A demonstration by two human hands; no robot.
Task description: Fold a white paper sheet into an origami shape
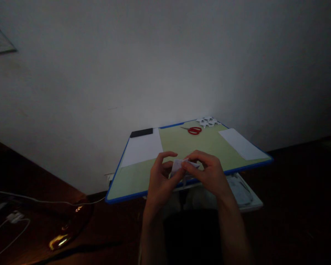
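Between my hands, over the near edge of the table, is a small piece of folded white paper [177,165]. My left hand [162,176] pinches its left part near the thumb, with the index finger raised and curved above it. My right hand [206,169] grips its right side between thumb and fingers. The fingers hide part of the folds. Beyond the hands, a pair of red-handled scissors [194,130] lies on the green tabletop [179,141]. At the far right corner sits a cluster of several folded white paper pieces [208,122].
White sheets lie on the left [143,147] and right [242,144] of the table. A dark flat object [141,133] rests on the left sheet's far edge. The blue table rim [127,198] stands out. Under the right side is an open drawer [241,191]; a white cable [52,201] runs at left.
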